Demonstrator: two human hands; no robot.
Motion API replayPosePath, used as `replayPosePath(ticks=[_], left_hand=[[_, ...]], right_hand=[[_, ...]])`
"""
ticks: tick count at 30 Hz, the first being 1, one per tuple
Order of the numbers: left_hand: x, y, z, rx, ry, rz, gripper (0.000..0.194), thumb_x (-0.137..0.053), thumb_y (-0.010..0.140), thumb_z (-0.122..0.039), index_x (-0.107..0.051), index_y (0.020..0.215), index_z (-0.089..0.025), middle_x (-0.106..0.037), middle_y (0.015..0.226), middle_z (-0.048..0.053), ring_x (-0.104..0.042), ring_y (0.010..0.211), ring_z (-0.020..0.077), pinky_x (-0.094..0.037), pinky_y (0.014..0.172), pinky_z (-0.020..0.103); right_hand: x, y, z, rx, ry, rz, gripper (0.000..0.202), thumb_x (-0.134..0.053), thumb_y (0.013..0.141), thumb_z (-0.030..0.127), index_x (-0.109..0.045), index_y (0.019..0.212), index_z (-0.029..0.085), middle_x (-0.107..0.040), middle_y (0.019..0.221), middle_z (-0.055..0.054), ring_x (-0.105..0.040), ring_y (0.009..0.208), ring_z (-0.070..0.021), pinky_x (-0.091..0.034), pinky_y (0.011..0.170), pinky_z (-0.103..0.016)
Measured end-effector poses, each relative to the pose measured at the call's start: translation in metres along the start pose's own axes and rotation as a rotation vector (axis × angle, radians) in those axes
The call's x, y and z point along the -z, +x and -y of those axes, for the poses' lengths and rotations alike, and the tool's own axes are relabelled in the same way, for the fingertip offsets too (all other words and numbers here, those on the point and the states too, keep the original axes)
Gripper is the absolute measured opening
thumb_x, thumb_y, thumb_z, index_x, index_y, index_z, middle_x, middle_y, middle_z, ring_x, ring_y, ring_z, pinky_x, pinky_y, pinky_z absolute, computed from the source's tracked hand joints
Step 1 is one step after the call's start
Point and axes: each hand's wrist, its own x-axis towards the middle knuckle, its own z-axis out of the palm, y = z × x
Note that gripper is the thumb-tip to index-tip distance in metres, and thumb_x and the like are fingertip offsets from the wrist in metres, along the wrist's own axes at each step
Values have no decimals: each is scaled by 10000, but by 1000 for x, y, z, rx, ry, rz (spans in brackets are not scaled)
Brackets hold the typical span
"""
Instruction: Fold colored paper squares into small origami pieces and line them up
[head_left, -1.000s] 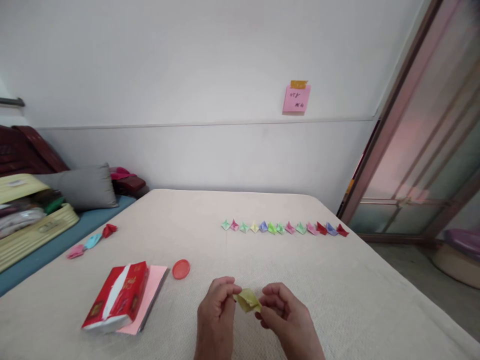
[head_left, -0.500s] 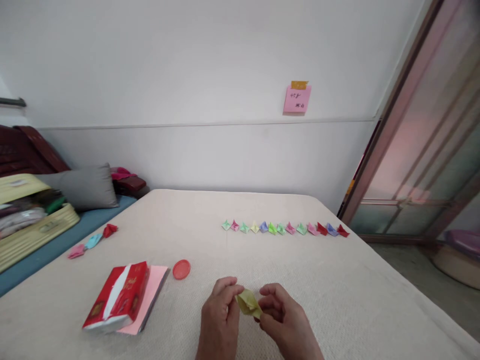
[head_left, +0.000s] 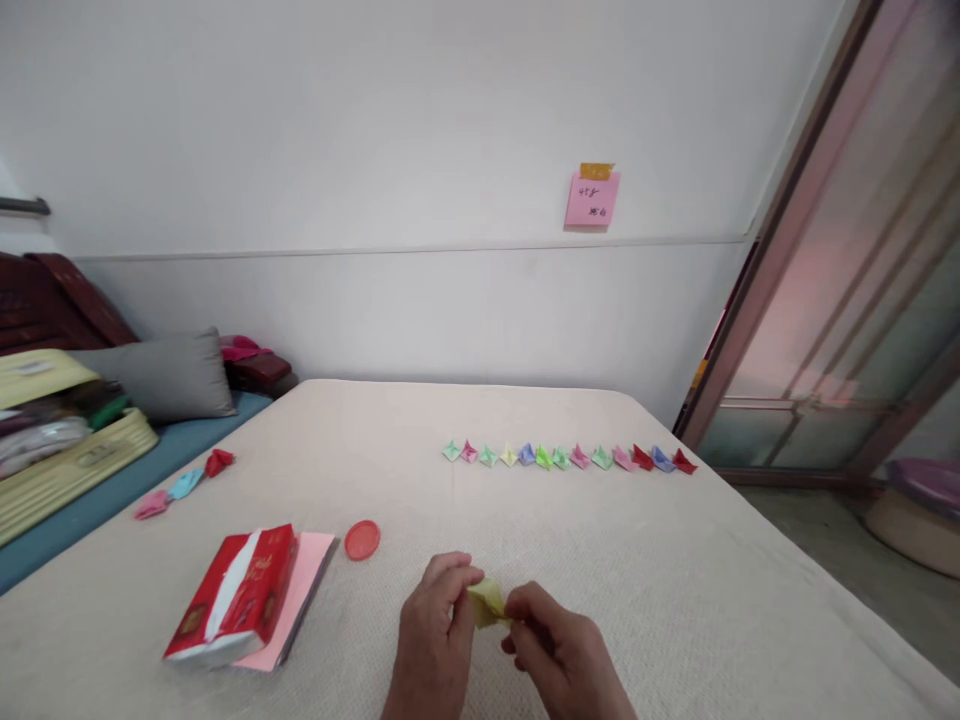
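Note:
A small piece of folded yellow paper is held between my two hands, low in the middle of the head view. My left hand grips its left edge between thumb and fingers. On the other side, my right hand pinches the paper's right corner with thumb and forefinger. Part of the paper is hidden by my fingers. Farther back on the table, a row of small folded paper boats in several colours runs toward the right edge.
A red tissue pack lies on pink paper sheets at the left. Near it is a round red lid. Pink, blue and red folded papers lie along the left edge. A pink note is taped to the wall.
My right thumb and forefinger have closed tighter on the paper's right corner, and the paper has turned so its opening shows less. My left hand has barely moved.

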Motion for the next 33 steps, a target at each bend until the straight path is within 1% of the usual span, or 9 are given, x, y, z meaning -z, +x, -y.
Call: replayPosePath(ticks=[4,8,11,13,17,20,25,29,33], left_hand=[[1,0,0,23,-18,10,270,-432,846,-141,-695,877,-192,-678,1032,125,-643,968,248,-512,834,393],[2,0,0,34,-16,24,271,-427,845,-136,-692,873,-187,-670,1039,125,-637,972,247,-506,835,393],[3,1,0,43,-8,45,279,-412,847,-127,-686,871,-176,-662,1039,127,-636,962,243,-502,829,390],[3,2,1,51,-7,55,285,-404,848,-123,-684,874,-174,-659,1041,126,-635,957,240,-500,827,387],[4,3,3,37,-10,68,300,-397,836,-111,-684,888,-180,-660,1038,120,-635,953,234,-500,815,375],[5,4,4,20,-14,76,307,-400,821,-97,-687,880,-185,-668,1023,114,-638,948,231,-500,816,367],[5,5,3,19,-13,78,329,-406,776,-54,-696,843,-195,-683,986,96,-653,908,222,-509,791,347],[6,7,4,30,-8,94,348,-399,743,-24,-698,827,-181,-689,976,102,-657,900,223,-511,786,341],[5,8,3,38,-4,137,353,-400,724,-9,-704,805,-168,-697,957,112,-660,880,223,-511,780,339]], right_hand=[[-1,-2,2,178,-158,-21,188,-408,842,237,-592,804,242,-616,619,5,-581,554,-165,-399,501,-236],[-2,-3,-1,280,-353,31,203,-377,822,171,-570,796,230,-618,656,-8,-541,500,-148,-381,482,-238],[-2,-3,-8,289,-454,64,233,-375,786,113,-567,858,224,-644,712,-23,-573,519,-152,-393,493,-240],[-2,-2,-14,292,-470,76,275,-378,787,90,-582,903,234,-665,743,-24,-604,540,-158,-401,498,-236],[-1,-2,-23,311,-464,94,249,-432,784,100,-619,837,255,-677,717,-9,-617,522,-155,-386,470,-217],[-1,-2,-25,312,-488,90,262,-426,777,92,-628,801,257,-674,685,-3,-613,507,-149,-379,457,-209],[1,-2,-23,347,-538,122,341,-378,782,56,-632,886,258,-690,745,-18,-635,540,-155,-399,482,-214],[3,-1,-27,395,-525,170,390,-371,753,12,-615,946,246,-689,760,-24,-650,572,-162,-405,495,-210],[2,1,-34,402,-642,198,402,-386,719,-5,-610,954,232,-686,722,-21,-646,536,-162,-362,454,-208]])
